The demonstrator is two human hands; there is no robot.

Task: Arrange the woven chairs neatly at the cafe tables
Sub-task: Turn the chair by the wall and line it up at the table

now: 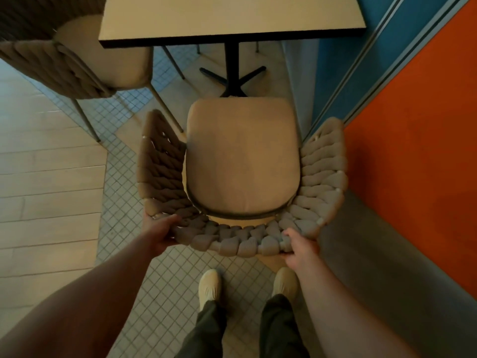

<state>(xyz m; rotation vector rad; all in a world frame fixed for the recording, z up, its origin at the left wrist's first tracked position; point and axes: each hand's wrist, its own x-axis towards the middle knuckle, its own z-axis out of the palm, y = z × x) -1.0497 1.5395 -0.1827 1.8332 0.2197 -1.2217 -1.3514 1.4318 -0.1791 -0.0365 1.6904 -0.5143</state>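
1. Head view, hands: clamped on the back rim of the woven chair (242,161), set well apart. Left hand (160,235) curled round the rear left curve of the weave, thumb on top and fingers tucked beneath. Right hand (300,245) curled round the rear right curve in the same way.
2. Same view, the chair: stands on the small floor tiles directly ahead of the shoes (210,284), seat facing the table (232,21). Front edge of the cushion close to the foot of the black pedestal (232,73), roughly in line with it. Not yet tucked beneath the tabletop, as far as this angle tells. Right armrest just beside the blue and orange wall (426,125); impossible to tell whether touching.
3. Same view, neighbours: second chair (77,68) of the same weave at the table's left side, turned at an angle, seat partly hidden under the table corner.
4. Progress, as a judgement: mid-way with this chair. Already lined up and facing the right way; probably left to do, a short push forward until the seat slides under the edge, keeping clear of the wall. Likely left after that, squaring the angled second chair. No telling from here about other tables.
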